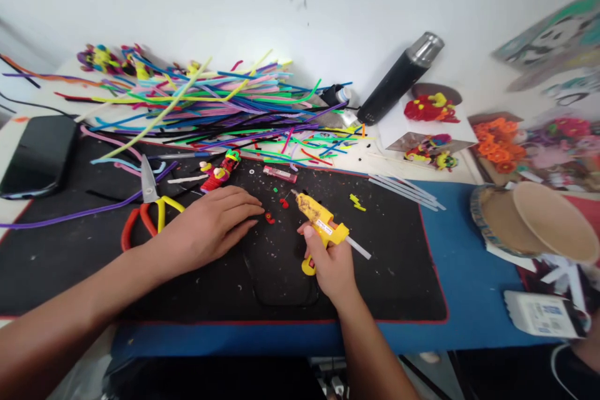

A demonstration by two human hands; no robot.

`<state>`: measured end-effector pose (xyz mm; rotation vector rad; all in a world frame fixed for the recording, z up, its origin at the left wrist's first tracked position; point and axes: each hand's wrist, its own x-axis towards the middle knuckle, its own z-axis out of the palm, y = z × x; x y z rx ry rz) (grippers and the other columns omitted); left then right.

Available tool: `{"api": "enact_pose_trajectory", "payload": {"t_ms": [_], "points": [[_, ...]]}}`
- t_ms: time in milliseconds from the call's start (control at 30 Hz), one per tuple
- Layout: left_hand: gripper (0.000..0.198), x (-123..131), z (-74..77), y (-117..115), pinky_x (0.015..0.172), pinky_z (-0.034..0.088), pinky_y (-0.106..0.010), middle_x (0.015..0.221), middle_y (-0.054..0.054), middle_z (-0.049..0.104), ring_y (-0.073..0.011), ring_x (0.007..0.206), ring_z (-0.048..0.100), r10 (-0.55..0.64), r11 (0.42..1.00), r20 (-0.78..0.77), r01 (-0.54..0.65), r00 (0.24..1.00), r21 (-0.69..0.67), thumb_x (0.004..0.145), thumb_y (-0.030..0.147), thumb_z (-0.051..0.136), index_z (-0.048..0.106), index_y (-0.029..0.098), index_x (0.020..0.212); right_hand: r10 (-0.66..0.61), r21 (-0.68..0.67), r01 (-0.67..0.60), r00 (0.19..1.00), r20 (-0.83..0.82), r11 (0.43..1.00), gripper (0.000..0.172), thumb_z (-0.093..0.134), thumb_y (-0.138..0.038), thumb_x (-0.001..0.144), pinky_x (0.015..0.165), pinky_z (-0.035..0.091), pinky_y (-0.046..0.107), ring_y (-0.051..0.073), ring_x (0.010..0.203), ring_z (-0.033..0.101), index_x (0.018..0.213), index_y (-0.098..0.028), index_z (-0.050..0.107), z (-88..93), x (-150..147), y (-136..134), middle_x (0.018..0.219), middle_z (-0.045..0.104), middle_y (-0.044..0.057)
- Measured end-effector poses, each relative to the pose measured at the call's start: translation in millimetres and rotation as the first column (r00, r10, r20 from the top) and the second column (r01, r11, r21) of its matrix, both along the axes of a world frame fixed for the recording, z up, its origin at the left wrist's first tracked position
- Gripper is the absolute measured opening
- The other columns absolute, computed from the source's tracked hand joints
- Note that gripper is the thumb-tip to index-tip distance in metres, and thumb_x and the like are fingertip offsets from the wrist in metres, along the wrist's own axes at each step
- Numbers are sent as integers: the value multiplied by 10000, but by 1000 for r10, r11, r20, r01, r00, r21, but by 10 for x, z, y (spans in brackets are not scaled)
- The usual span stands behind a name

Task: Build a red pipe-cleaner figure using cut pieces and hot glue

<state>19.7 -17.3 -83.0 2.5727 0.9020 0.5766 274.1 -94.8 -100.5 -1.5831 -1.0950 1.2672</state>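
My right hand (335, 265) is wrapped round the handle of a yellow hot glue gun (314, 212), its nozzle pointing up and left and a clear glue stick (359, 247) poking out of its back. My left hand (210, 222) rests palm down on the black mat (384, 281), fingers stretched out. By its fingertips lies a small red curled piece (269, 217); another red curl (284, 203) sits nearer the nozzle. Just beyond the left hand is a red, green and yellow pipe-cleaner figure (222, 172). Scissors (150, 190) with red and yellow handles lie left of that hand.
Many coloured pipe cleaners (225, 103) are heaped along the wall. A black thermos (398, 81) stands behind at right, near loose glue sticks (405, 192). A phone (40, 153) lies far left; a round box (497, 219) and a white carton (539, 314) are at right.
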Motion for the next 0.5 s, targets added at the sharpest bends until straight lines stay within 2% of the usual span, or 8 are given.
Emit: {"api": "enact_pose_trajectory", "payload": {"t_ms": [167,400,500], "points": [[248,29,3,-49,965,579,-393,1102,-85,792,-232,1034,711,19,1000,61,-19,998,7,1064,170,508,743,177,1145,-65,55,66,998,-18,996,525,651,-659,919,488,447,248,131,450,510,878,-147,763,15,-1,34,514,558,-24],[284,224,-73,-289,841,549,-397,930,-47,773,-232,890,702,-95,995,18,96,995,-22,1092,178,463,735,213,1015,-128,62,136,984,-121,989,602,632,-734,928,502,376,243,120,465,475,890,-154,788,-35,23,101,511,571,-19],[216,446,-27,-431,865,560,-419,936,-56,778,-256,905,724,-101,987,16,102,995,-124,1062,374,614,727,195,1019,-232,50,248,948,-218,967,593,657,-732,914,496,342,241,115,482,458,889,-154,786,-16,22,179,534,575,-18]]}}
